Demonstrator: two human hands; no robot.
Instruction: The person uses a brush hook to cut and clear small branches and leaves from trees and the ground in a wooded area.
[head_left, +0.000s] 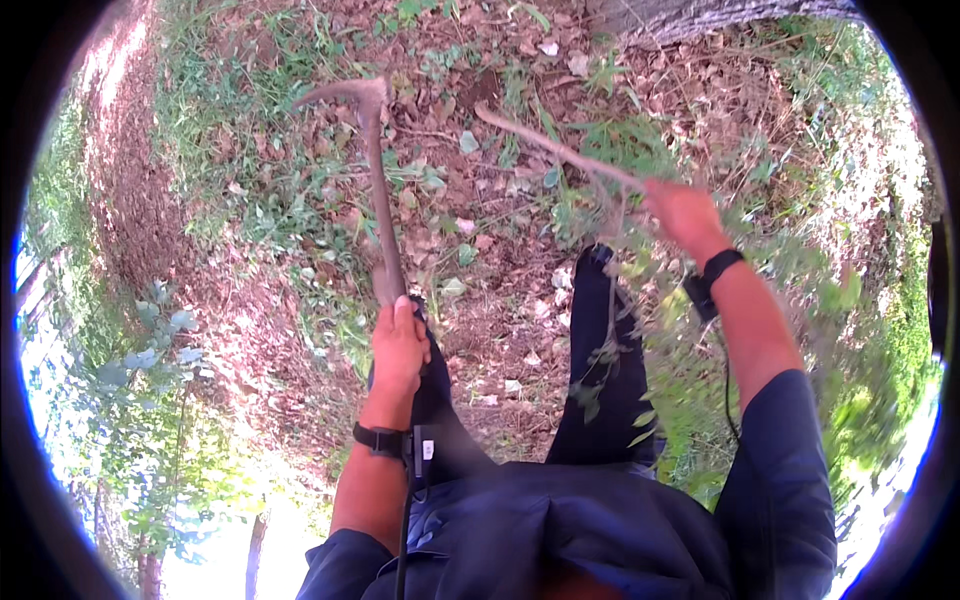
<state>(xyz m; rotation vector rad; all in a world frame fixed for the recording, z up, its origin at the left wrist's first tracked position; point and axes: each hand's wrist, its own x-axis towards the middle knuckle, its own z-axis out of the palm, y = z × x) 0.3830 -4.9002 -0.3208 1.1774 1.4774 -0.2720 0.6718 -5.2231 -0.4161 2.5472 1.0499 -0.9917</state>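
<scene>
My left hand (399, 345) is closed round the lower end of a sickle's straight handle. The sickle (380, 190) points away from me, and its curved, rust-brown head bends to the left at the far end. On the right, my right hand (686, 214) grips a branch (560, 150). The bare, pale end of that branch reaches forward and left above the leaf litter. Leafy twigs (612, 350) hang back from my right hand across my right leg, slightly blurred. Both wrists wear black bands with small devices.
Dry leaves and low green weeds (290, 205) cover the ground (490, 330). A thick tree trunk (730, 14) lies across the far edge. My dark-trousered legs (598, 370) stand apart below my hands. Leafy shrubs (150, 350) rise at the left, with more greenery at the right.
</scene>
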